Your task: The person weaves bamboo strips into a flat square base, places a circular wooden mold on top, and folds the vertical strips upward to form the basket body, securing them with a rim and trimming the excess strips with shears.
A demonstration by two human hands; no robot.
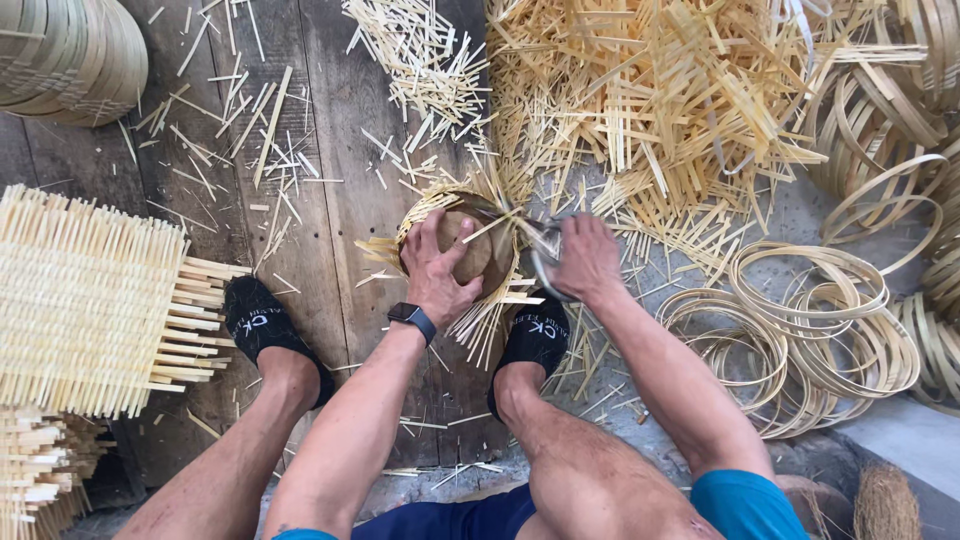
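Pale bamboo is lying everywhere on the dark wooden floor [330,150] where a person is sitting with knees apart and both feet in black socks. Between the feet, a small round basket [462,250] is standing, its woven rim bristling with loose strip ends. The left hand [437,272] is pressing down on a brown round form sitting inside the basket, fingers [425,232] spread and clasping its top; a black watch [412,318] is sitting on that wrist. The right hand [583,258] is just beside the basket's right edge, fingers clenched around a pair of metal shears [545,248] whose blades are pointing at the rim strips. Whether the blades are biting a strip cannot be told.

A big loose pile of cut bamboo strips [660,100] is spreading behind the basket, touching its far side. To the right, thin bamboo hoops [810,330] are lying coiled in overlapping stacks. At the left, a flat woven mat [90,300] with protruding strip ends is resting near the left foot, and a stack of finished baskets [70,55] is showing in the top left corner. Short offcuts are scattered across the boards.
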